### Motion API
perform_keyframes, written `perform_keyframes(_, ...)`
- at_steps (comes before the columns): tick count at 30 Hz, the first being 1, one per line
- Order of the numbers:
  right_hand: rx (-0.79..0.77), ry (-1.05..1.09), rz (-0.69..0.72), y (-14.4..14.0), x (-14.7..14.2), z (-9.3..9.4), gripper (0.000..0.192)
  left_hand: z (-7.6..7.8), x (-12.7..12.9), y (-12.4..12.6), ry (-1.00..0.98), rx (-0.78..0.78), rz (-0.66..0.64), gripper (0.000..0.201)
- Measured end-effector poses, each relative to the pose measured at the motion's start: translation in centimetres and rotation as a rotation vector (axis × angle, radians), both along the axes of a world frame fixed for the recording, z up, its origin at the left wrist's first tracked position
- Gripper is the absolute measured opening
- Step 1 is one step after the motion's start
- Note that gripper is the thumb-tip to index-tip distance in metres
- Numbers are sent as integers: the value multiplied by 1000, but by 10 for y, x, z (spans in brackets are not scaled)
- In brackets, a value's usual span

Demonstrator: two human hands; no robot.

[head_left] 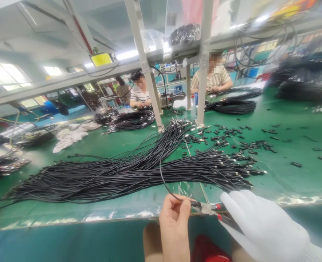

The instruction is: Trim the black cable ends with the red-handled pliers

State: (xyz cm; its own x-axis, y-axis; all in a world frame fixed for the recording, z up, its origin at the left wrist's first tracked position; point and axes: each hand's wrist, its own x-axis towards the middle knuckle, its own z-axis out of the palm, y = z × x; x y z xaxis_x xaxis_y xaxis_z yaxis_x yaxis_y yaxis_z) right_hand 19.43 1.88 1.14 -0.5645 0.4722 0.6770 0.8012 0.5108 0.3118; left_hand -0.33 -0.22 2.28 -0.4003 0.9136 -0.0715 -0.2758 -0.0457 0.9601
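The bare left hand [176, 222] pinches a black cable [163, 179] near the table [289, 183] edge, its end at the pliers [206, 208] gripped by the gloved right hand [266, 222]. Best keep the cable straight and squeeze evenly.

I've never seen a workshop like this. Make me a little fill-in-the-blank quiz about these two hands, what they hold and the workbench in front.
1. The right hand wears a glove coloured ____.
2. The pliers are held in the ____ hand.
3. The colour of the cable in the left hand is ____.
4. Beneath the bundle of cables, the surface of the workbench is coloured ____.

Missing words: white; right; black; green.
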Motion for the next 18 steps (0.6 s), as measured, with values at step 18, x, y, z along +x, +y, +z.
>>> perform_keyframes(18, 40, 81, -128, 2, -4, 4, 35, -7, 10, 12, 5, 6, 71, 55)
